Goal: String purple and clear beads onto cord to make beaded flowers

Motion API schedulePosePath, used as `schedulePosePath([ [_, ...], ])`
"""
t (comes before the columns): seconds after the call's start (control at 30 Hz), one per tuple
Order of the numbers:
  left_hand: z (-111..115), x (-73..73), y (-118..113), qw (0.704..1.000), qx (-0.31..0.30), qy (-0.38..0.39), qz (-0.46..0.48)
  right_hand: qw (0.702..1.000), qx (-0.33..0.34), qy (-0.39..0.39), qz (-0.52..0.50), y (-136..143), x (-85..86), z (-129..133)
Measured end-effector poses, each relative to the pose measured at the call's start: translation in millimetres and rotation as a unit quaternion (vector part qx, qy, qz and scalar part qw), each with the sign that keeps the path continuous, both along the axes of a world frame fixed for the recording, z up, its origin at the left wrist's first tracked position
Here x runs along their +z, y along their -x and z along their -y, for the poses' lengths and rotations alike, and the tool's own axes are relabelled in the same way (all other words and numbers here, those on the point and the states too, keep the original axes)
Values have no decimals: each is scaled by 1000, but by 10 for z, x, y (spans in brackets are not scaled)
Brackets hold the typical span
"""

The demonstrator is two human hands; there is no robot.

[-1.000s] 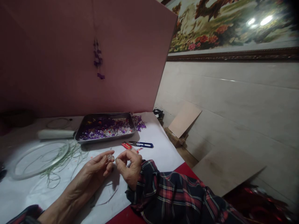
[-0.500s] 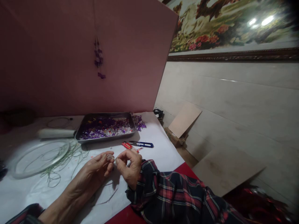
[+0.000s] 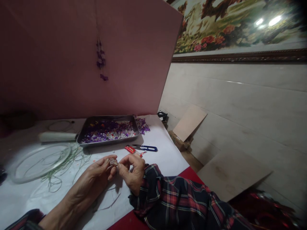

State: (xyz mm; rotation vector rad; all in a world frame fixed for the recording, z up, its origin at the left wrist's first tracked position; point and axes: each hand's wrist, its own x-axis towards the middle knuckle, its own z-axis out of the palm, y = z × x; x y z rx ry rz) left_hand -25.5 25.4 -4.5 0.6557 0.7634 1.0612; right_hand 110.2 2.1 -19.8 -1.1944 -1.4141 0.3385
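Observation:
Near the middle of the white-covered table, my left hand (image 3: 99,171) pinches a small cluster of clear beads (image 3: 113,162) between thumb and fingers. My right hand (image 3: 132,171) is closed at the right side of the cluster, its thumb and index fingertips pressed together; whatever they grip is too small to make out. Beyond the hands stands a dark metal tray (image 3: 110,144) of purple, clear and red beads. Red-handled snips (image 3: 130,149) and blue thread snips (image 3: 150,148) lie just past my right hand.
A tangle of green cord (image 3: 56,172) lies by a clear ring (image 3: 16,180) at the left. A white roll (image 3: 57,137) touches the tray's left side. Purple beads (image 3: 143,125) are heaped at its right. A bead string (image 3: 101,59) hangs on the pink panel.
My right hand has moved very slightly left, closer to the bead cluster. The cluster appears turned a little in my left fingers.

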Motion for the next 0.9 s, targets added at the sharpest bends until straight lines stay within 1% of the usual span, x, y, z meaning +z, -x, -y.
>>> schedulePosePath([
  [0.13, 9, 24, -14, 1000, -4, 0, -6, 1000, 2, 14, 7, -2, -17, -1],
  [0.27, 19, 43, -32, 1000, 6, 0, -15, 1000, -2, 9, 11, -1, -29, -6],
  [0.57, 14, -2, -17, 1000, -4, -10, -20, 1000, -8, 9, 15, 1, -54, -28],
  [0.9, 36, 31, -28, 1000, 2, 6, -14, 1000, -13, 12, 15, 4, -62, -30],
])
